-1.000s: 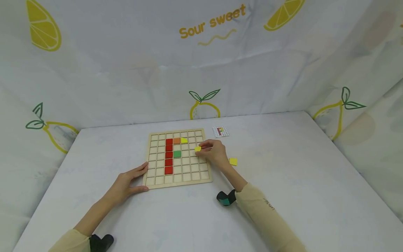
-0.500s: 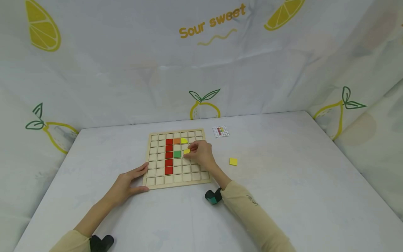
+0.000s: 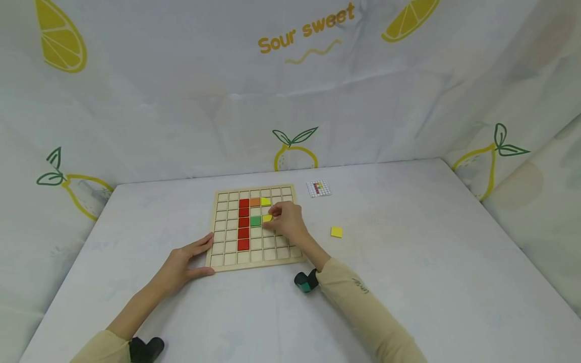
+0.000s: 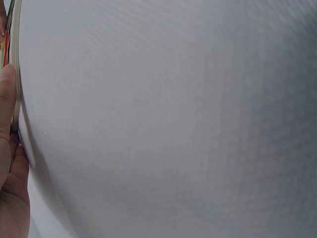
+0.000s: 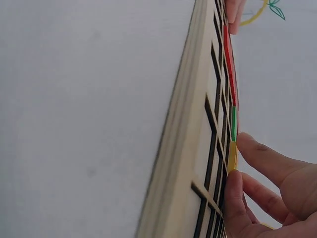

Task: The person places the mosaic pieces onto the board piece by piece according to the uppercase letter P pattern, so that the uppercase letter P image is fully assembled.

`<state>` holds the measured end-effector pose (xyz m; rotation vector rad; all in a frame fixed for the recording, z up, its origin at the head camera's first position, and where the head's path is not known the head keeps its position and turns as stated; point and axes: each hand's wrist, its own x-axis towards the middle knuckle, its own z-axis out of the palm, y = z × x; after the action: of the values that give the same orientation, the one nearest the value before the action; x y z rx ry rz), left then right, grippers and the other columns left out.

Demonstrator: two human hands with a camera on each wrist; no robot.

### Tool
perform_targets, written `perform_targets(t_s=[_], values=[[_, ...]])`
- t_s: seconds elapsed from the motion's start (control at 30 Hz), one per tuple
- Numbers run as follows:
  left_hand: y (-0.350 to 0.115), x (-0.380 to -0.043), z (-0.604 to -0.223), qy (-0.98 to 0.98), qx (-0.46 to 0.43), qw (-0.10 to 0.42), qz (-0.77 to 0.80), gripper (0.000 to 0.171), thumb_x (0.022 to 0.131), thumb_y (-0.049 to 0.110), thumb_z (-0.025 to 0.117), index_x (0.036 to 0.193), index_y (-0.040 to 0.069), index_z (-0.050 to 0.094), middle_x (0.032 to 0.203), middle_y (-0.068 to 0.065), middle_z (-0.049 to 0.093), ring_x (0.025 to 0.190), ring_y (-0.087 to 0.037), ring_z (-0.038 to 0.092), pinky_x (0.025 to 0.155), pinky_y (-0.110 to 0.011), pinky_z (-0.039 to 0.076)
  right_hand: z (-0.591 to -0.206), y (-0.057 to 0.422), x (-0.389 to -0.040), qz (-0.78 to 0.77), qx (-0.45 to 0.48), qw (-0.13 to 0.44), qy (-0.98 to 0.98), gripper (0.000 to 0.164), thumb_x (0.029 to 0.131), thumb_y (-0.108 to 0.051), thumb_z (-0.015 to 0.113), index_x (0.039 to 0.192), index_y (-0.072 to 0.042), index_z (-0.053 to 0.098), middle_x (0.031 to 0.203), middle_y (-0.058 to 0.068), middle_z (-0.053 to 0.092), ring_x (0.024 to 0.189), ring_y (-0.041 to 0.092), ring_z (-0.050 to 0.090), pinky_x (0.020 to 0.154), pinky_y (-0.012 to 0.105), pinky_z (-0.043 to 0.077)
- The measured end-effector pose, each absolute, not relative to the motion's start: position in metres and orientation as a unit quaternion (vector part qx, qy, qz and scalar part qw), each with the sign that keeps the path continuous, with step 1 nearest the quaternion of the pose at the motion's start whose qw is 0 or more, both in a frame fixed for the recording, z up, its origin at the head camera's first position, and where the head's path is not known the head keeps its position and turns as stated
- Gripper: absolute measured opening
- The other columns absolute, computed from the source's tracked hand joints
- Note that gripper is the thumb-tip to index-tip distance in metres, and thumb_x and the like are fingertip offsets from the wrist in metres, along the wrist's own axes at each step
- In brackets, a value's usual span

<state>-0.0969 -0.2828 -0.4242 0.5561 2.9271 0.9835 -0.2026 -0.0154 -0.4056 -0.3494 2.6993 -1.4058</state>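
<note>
A wooden grid board [image 3: 256, 266] lies on the table in the head view. On it sit a column of red square tiles [image 3: 243, 222], an orange tile [image 3: 255, 202], a yellow tile with one slanted side [image 3: 265, 201] and a green tile [image 3: 255, 221]. My right hand [image 3: 289, 220] pinches a yellow tile [image 3: 267, 218] between thumb and fingers, over the cell right of the green one. In the right wrist view that yellow tile [image 5: 233, 155] adjoins the green. My left hand [image 3: 182, 266] rests with extended fingers and thumb against the board's left edge and near-left corner.
Another yellow tile [image 3: 336, 232] lies on the table right of the board. Behind it, a small printed pattern card [image 3: 318, 188] lies flat. A white lemon-print cloth [image 3: 218, 121] hangs along the table's back edge.
My right hand has moved left across the board, carrying the yellow tile from the right columns to beside the green tile. The left hand stays against the board.
</note>
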Motion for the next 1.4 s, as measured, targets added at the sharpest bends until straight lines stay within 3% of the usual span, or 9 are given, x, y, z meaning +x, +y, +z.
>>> perform_targets(t_s=[0.27,0.67,0.93,1.4], values=[[-0.282,-0.098,-0.423,0.931,0.187,-0.007,0.313,0.074,0.070,0.015,0.083,0.132,-0.010,0.050,0.144,-0.019,0.043,0.129,-0.040,0.043,0.100,-0.050,0.039,-0.406,-0.012,-0.205,-0.470,-0.127,0.029,0.873,0.011,0.077,0.001,0.078,0.084,0.005,0.070,0.078,0.010,0.068,0.070,0.016,0.063,0.065,0.023,0.054],[-0.281,-0.099,-0.424,0.930,0.191,-0.012,0.315,0.073,0.070,0.013,0.083,0.132,-0.010,0.051,0.143,-0.019,0.044,0.128,-0.040,0.044,0.100,-0.050,0.039,-0.405,-0.014,-0.207,-0.468,-0.117,0.034,0.875,0.011,0.076,0.003,0.077,0.083,0.005,0.069,0.077,0.009,0.064,0.071,0.015,0.057,0.064,0.023,0.050],[-0.281,-0.099,-0.425,0.929,0.191,-0.009,0.316,0.074,0.070,0.016,0.083,0.132,-0.009,0.051,0.143,-0.019,0.044,0.128,-0.040,0.044,0.100,-0.050,0.040,-0.400,0.002,-0.205,-0.497,-0.099,0.054,0.860,0.016,0.079,0.000,0.076,0.094,0.004,0.071,0.093,0.015,0.070,0.084,0.025,0.068,0.074,0.029,0.057],[-0.283,-0.097,-0.426,0.929,0.192,-0.012,0.317,0.075,0.072,0.021,0.082,0.133,-0.008,0.050,0.144,-0.019,0.043,0.129,-0.040,0.044,0.099,-0.050,0.040,-0.391,0.107,-0.207,-0.560,-0.057,0.110,0.820,0.033,0.090,-0.010,0.068,0.120,0.003,0.063,0.123,0.017,0.061,0.099,0.026,0.062,0.084,0.023,0.054]])
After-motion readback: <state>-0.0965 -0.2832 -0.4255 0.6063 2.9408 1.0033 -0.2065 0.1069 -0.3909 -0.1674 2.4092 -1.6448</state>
